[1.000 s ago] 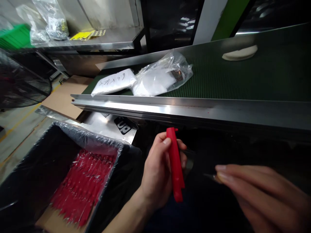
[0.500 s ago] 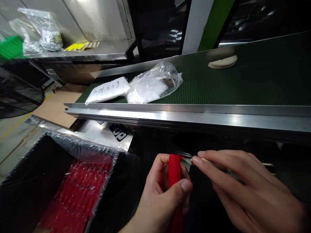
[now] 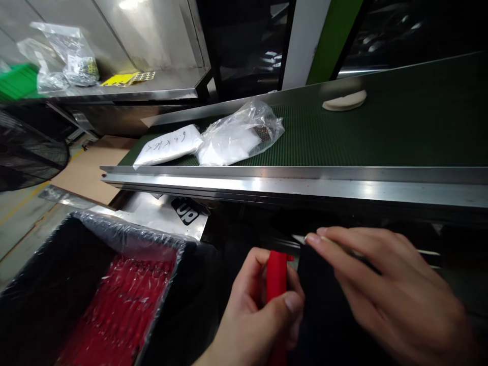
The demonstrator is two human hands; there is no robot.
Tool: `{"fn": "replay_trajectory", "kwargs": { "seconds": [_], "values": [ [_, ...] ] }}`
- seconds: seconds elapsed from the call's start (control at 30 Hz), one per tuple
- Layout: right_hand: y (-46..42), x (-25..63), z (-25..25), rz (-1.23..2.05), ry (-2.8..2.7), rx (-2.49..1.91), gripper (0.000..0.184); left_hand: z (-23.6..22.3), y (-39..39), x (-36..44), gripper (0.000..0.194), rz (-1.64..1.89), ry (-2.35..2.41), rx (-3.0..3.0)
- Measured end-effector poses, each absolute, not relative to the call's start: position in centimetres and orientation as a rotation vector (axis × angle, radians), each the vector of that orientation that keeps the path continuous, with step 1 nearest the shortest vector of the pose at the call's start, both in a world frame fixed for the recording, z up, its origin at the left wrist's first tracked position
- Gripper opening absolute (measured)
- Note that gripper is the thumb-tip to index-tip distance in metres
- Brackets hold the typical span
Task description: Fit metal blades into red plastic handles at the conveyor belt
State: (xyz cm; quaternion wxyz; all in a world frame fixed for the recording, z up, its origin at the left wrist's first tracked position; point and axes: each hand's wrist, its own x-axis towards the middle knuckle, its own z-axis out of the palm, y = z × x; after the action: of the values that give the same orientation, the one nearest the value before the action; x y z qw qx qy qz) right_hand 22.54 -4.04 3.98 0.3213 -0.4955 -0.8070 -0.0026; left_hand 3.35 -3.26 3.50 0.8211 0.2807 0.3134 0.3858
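left hand [image 3: 259, 315]: at 6 o'clock in the view, low in the frame, its grip clamped on the red plastic piece [image 3: 276, 277], thumb across the front, fingers behind.
red plastic piece: stands roughly upright in the left hand, top end showing above the thumb, lower end hidden by the hand; it sits below the steel rail, just at 9 o'clock of the right fingertips.
right hand [image 3: 385, 290]: at 4 o'clock in the view, fingers stretched toward 10 o'clock, grip pinched together on a thin metal blade [image 3: 299, 238].
thin metal blade: only its pale tip shows past the fingertips, just above the top of the red piece and close to it; whether they touch I cannot tell.
box [image 3: 46, 269]: at 8 o'clock, dark, lined with clear film, with a stack of red pieces [image 3: 125, 310] lying inside.
conveyor belt [image 3: 381, 137]: dark green, running across from 10 to 3 o'clock behind a steel rail [image 3: 290, 185].
on the belt: a white packet [image 3: 168, 146] with handwriting, a clear plastic bag [image 3: 240, 134] touching it at its 3 o'clock side, and a pale flat piece [image 3: 344, 100] well apart toward 1 o'clock.
desk [image 3: 152, 89]: steel, at 11 o'clock, carrying clear bags of small parts [image 3: 74, 63] and a yellow sheet [image 3: 124, 79].
fan [image 3: 26, 155]: black wire guard at 9 o'clock.
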Motion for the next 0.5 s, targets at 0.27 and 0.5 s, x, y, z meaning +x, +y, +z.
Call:
{"fn": "replay_trajectory", "kwargs": {
  "seconds": [0.27, 0.5],
  "values": [
    [-4.8, 22.0, 3.6, 0.098, -2.115, -1.251, 0.045, 2.2, -3.2, 3.0, 0.018, 0.775, 0.552, 0.479],
    [-5.2, 21.3, 3.8, 0.147, -2.093, -1.23, 0.044, 2.1, -3.3, 3.6, 0.017, 0.762, 0.379, 0.342]
  ]
}}
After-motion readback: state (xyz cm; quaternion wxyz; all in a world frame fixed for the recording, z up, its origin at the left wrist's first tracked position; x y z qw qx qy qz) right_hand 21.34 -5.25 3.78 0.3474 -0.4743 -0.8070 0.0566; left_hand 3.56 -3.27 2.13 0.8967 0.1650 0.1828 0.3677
